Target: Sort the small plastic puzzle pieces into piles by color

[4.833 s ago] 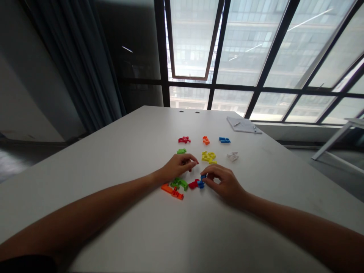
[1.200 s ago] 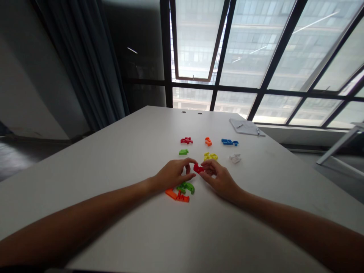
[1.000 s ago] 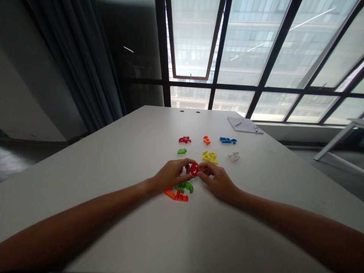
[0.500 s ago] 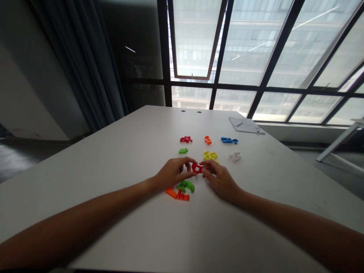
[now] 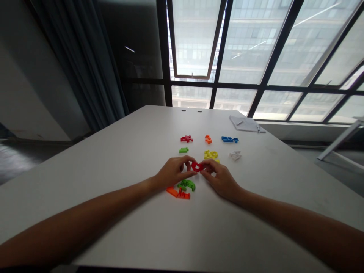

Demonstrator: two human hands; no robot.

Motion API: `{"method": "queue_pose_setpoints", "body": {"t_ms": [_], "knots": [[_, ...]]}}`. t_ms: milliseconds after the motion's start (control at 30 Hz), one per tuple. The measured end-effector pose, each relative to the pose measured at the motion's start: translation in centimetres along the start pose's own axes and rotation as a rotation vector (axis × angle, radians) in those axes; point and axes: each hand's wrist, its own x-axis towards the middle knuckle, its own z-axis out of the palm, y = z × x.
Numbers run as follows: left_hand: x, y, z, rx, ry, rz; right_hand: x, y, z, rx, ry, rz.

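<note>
Between my two hands, just above the table, is a small red plastic piece (image 5: 196,167) with a square hole in it. My left hand (image 5: 174,169) pinches its left side between thumb and fingers. On its right side the thumb and fingertips of my right hand (image 5: 218,176) close on it. Green plastic pieces (image 5: 187,185) and orange pieces (image 5: 182,193) lie on the table below my left hand. Yellow pieces (image 5: 211,154) sit just beyond my right hand, partly hidden by it. A light green piece (image 5: 183,150) rests beyond my left hand.
Farther back on the white table (image 5: 127,151) lie red pieces (image 5: 186,139), an orange piece (image 5: 208,139) and blue pieces (image 5: 229,140). Whitish pieces (image 5: 235,155) lie at the right. Papers (image 5: 247,124) with pens are near the far right edge. Windows stand behind.
The red piece has turned slightly in my fingers, and my right fingertips have shifted a little on it. The loose pieces lie as before.
</note>
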Motion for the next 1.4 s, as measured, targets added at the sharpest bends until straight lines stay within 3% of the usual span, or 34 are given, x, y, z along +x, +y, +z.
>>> {"method": "queue_pose_setpoints", "body": {"t_ms": [667, 1133, 1300, 1400], "knots": [[-0.1, 0.0, 0.1, 0.084, 0.033, 0.028, 0.0, -0.2, -0.1, 0.034, 0.009, -0.010], [0.3, 0.5, -0.7, 0.208, 0.043, 0.162, -0.1, -0.2, -0.1, 0.046, 0.050, -0.001], [2.8, -3.1, -4.5, 0.351, 0.252, 0.019, 0.0, 0.0, 0.2, 0.033, 0.017, 0.024], [4.8, -6.9, -7.2, 0.482, 0.235, -0.141, 0.0, -0.1, 0.3, 0.002, -0.061, -0.004]]}}
